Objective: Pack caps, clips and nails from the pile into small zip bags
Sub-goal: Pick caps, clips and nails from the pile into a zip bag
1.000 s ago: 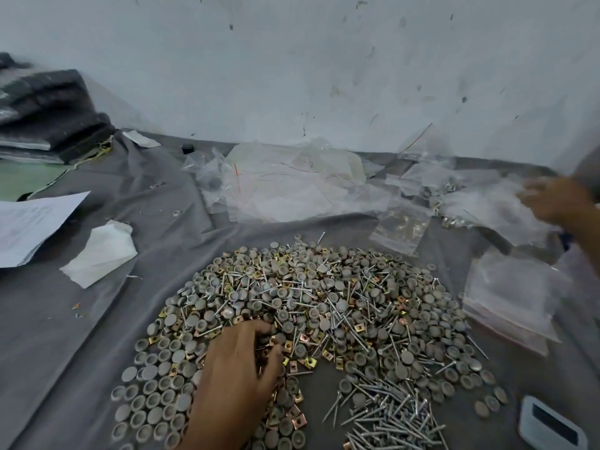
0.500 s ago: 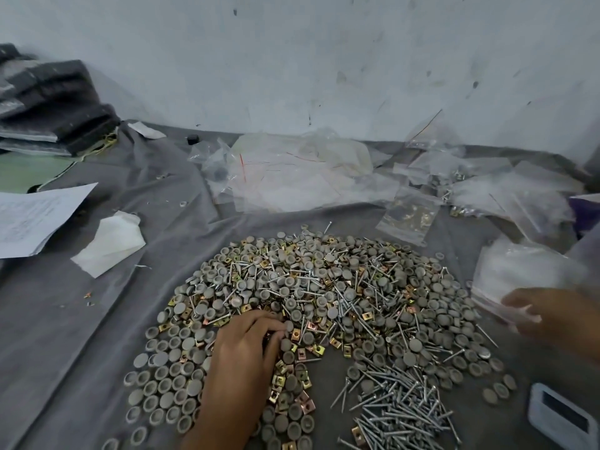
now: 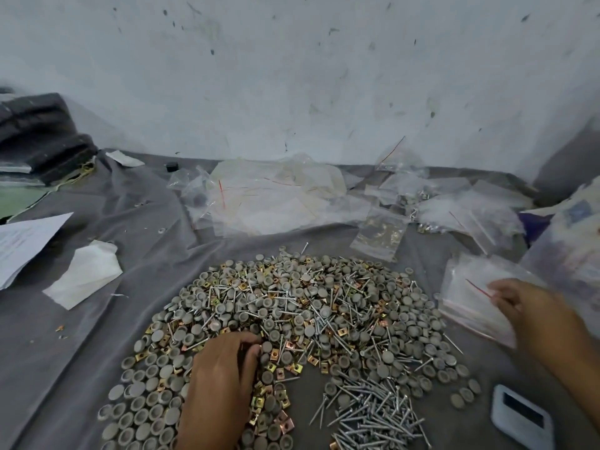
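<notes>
Fingers of left hand (image 3: 220, 381) curl into pile (image 3: 292, 319); right hand (image 3: 526, 306) pinches zip bags (image 3: 467, 287) beside it.

Zip bags (image 3: 480, 297) right of pile (image 3: 292, 319); nails (image 3: 373, 414) before it.

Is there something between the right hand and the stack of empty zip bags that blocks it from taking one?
Nothing visible blocks it. The right hand is already at the stack of empty zip bags, with its fingertips on the top bag. The pile lies to its left, not between them. Motion blur hides whether the fingers have pinched a bag.
</notes>
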